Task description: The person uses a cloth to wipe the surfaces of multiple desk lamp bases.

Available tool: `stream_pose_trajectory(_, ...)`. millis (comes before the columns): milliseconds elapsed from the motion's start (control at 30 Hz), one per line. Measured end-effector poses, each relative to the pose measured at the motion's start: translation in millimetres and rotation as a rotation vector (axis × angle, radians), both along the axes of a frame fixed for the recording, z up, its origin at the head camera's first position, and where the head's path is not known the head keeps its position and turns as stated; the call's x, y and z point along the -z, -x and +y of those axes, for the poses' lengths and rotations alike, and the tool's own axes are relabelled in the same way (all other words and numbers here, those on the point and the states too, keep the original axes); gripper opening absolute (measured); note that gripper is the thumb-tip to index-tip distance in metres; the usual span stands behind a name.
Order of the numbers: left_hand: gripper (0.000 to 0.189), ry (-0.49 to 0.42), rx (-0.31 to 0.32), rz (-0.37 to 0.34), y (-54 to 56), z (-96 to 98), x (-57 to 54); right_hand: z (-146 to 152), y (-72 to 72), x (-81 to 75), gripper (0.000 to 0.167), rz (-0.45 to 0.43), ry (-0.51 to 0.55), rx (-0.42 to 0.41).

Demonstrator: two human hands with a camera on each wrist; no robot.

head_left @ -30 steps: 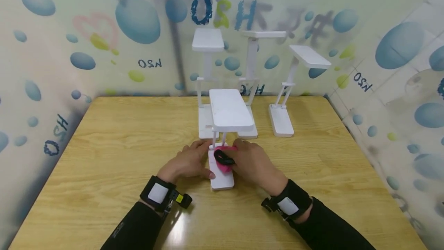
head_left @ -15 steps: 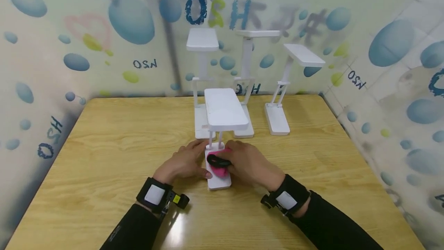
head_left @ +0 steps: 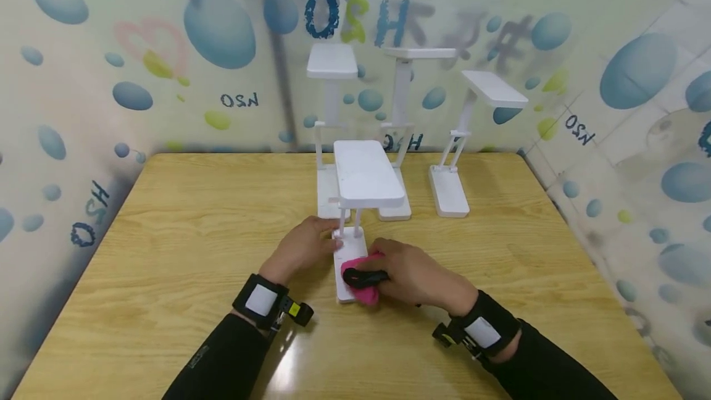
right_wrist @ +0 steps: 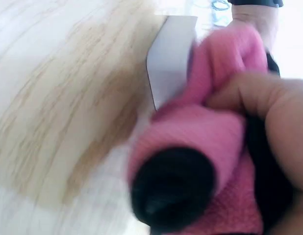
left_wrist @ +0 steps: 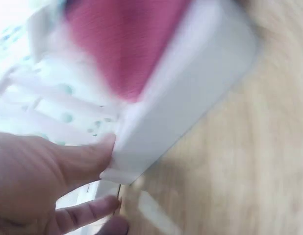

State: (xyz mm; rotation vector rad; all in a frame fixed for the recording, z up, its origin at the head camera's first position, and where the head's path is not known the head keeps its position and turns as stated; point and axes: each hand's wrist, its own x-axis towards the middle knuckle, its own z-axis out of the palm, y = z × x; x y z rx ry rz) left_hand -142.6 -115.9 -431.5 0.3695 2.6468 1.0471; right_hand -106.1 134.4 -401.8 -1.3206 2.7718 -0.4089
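Note:
A white folding desk lamp (head_left: 368,173) stands in front of me, its flat head raised over its base (head_left: 344,258). My left hand (head_left: 302,245) holds the far end of the base by its left edge, thumb on the white side and fingers curled below in the left wrist view. In my right hand (head_left: 416,273) is a bunched pink cloth (head_left: 363,297) with a black, looped strip (head_left: 363,278). The cloth lies against the near part of the base, overlapping its right edge. Up close, the right wrist view shows a rounded black end (right_wrist: 173,188) in the pink folds.
Behind stand three more white desk lamps: one at the left (head_left: 332,62), one in the middle (head_left: 402,88) and one at the right (head_left: 451,193). The wooden table (head_left: 211,202) meets a patterned wall (head_left: 222,122) at the back.
My right hand has slid the cloth along the base toward its near end. The left hand has shifted to the far end, its thumb now close to the hinge.

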Motion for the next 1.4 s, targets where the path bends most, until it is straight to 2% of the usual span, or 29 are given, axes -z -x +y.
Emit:
stream_pose_trajectory(67, 0.04, 0.04, -0.04, 0.036, 0.7, 3.2, 1.5, -9.6, 2.2, 3.7, 0.039, 0.069, -0.016, 0.082)
stream_pose_trajectory(167, 0.036, 0.075, -0.086, 0.029, 0.8, 6.2, 3.5, -25.8, -0.4, 9.0, 0.039, 0.187, -0.059, 0.181)
stream_pose_trajectory(233, 0.035, 0.075, -0.091, 0.014, 1.4, 7.8, 4.9, -30.9, -7.6, 9.8, 0.039, 0.24, -0.106, 0.173)
stream_pose_trajectory(267, 0.036, 0.071, -0.091, 0.001, 1.7, 8.6, 5.1, -31.0, -12.2, 9.2, 0.039, 0.251, -0.123, 0.139)
stream_pose_trajectory(333, 0.037, 0.056, -0.101, -0.031, 1.9, 9.6, 5.6, -26.7, -21.7, 4.5, 0.036, 0.232, -0.143, 0.038)
stream_pose_trajectory(400, 0.038, 0.053, -0.105, -0.048, 1.7, 10.3, 5.0, -17.5, -27.0, -1.2, 0.034, 0.151, -0.123, -0.057)
stream_pose_trajectory(467, 0.038, 0.051, -0.105, -0.053, 1.4, 9.9, 3.0, -7.2, -25.8, -5.7, 0.037, 0.063, -0.076, -0.095)
stream_pose_trajectory(500, 0.037, 0.05, -0.102, -0.052, 1.3, 9.6, 2.2, -3.0, -23.7, -7.4, 0.038, 0.036, -0.055, -0.079)
stream_pose_trajectory(567, 0.036, 0.05, -0.09, -0.048, 1.2, 9.7, 0.7, 0.7, -17.8, -6.3, 0.038, 0.013, -0.019, 0.007)
stream_pose_trajectory(667, 0.034, 0.044, -0.094, -0.063, 0.9, 8.8, 0.7, -8.9, -14.1, 1.0, 0.036, 0.084, -0.011, 0.109)
stream_pose_trajectory(733, 0.035, 0.04, -0.1, -0.075, 0.5, 7.9, 1.5, -18.8, -19.5, 6.4, 0.038, 0.133, -0.021, 0.091)
stream_pose_trajectory(800, 0.036, 0.036, -0.102, -0.086, 0.2, 7.1, 2.1, -22.2, -27.9, 7.4, 0.041, 0.136, -0.032, 0.007)
stream_pose_trajectory(867, 0.038, 0.035, -0.099, -0.09, -0.3, 6.7, 2.8, -15.8, -34.5, 3.1, 0.039, 0.052, -0.047, -0.078)
stream_pose_trajectory(900, 0.038, 0.033, -0.1, -0.092, -0.7, 6.9, 2.5, -8.8, -35.3, -0.2, 0.039, -0.03, -0.058, -0.095)
stream_pose_trajectory(967, 0.039, 0.026, -0.097, -0.096, -1.4, 6.9, 2.8, 9.5, -32.2, -7.2, 0.043, -0.188, -0.068, -0.067)
stream_pose_trajectory(1033, 0.041, 0.02, -0.078, -0.091, -2.3, 5.0, 3.5, 26.0, -27.5, -11.6, 0.045, -0.256, -0.058, 0.027)
stream_pose_trajectory(1100, 0.045, -0.002, -0.042, -0.098, -3.2, 1.0, 4.5, 35.1, -24.0, -12.3, 0.047, -0.241, -0.006, 0.119)
stream_pose_trajectory(1167, 0.054, -0.031, -0.002, -0.114, -4.0, -4.7, 4.9, 34.1, -24.2, -8.3, 0.045, -0.167, 0.047, 0.153)
stream_pose_trajectory(1300, 0.072, -0.076, 0.022, -0.162, -5.1, -10.3, 4.5, 21.1, -30.0, 5.7, 0.041, -0.088, 0.087, 0.08)
stream_pose_trajectory(1400, 0.074, -0.071, 0.003, -0.168, -5.1, -8.9, 4.0, 17.1, -33.3, 16.2, 0.04, -0.03, 0.1, 0.031)
